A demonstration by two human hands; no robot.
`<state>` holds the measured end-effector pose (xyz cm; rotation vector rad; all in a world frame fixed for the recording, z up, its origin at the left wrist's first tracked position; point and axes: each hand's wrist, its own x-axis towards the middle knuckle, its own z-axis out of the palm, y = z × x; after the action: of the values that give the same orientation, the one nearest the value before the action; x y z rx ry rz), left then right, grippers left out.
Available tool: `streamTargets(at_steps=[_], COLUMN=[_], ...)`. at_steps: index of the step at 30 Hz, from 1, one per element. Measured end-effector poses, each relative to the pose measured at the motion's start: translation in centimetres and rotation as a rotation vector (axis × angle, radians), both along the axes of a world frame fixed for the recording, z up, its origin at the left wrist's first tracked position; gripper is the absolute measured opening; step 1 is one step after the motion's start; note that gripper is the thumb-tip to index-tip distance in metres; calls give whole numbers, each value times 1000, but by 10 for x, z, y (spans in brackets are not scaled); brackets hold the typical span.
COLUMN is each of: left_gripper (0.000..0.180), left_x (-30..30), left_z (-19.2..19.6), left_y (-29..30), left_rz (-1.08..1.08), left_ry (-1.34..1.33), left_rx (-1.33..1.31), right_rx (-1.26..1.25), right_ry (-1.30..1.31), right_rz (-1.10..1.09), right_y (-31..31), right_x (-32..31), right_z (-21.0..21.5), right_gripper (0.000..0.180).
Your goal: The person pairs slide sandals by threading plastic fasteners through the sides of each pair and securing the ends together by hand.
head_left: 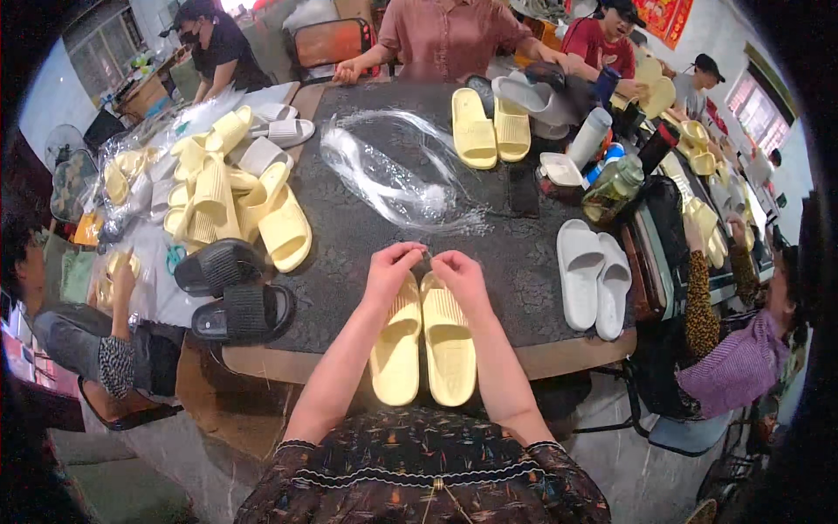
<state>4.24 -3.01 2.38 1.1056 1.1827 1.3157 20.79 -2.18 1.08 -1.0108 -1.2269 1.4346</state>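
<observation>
The left hand (390,272) and right hand (460,278) bring bent fingertips together over the toe ends of the yellow slippers (422,345); I cannot tell whether they grip anything. The slippers' heels reach past the table's (362,227) near edge. Bare tabletop flanks them; beyond their toes lies clear plastic (384,175), leftward black slippers (240,310), rightward grey slippers (580,275).
</observation>
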Motion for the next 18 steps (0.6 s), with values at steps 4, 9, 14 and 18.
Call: streamTargets(at_steps=[4,9,14,18], left_gripper=[20,19,18,16], left_x=[2,4,6,5], left_z=[-2,8,8,3], left_y=[-3,-10,-11,-8], left_rz=[-14,15,36,73], left_ry=[-20,56,14,10], left_rx=[-10,-17,-28,6], right_rx=[28,-5,-3,0], right_ry=[-27,-21,-2,-19], right_rz=[15,22,25,25], right_y=[-3,-9,-11,-8], right_x=[1,2,2,0], right_z=[-1,6,8,9], right_gripper=[12,11,10,10])
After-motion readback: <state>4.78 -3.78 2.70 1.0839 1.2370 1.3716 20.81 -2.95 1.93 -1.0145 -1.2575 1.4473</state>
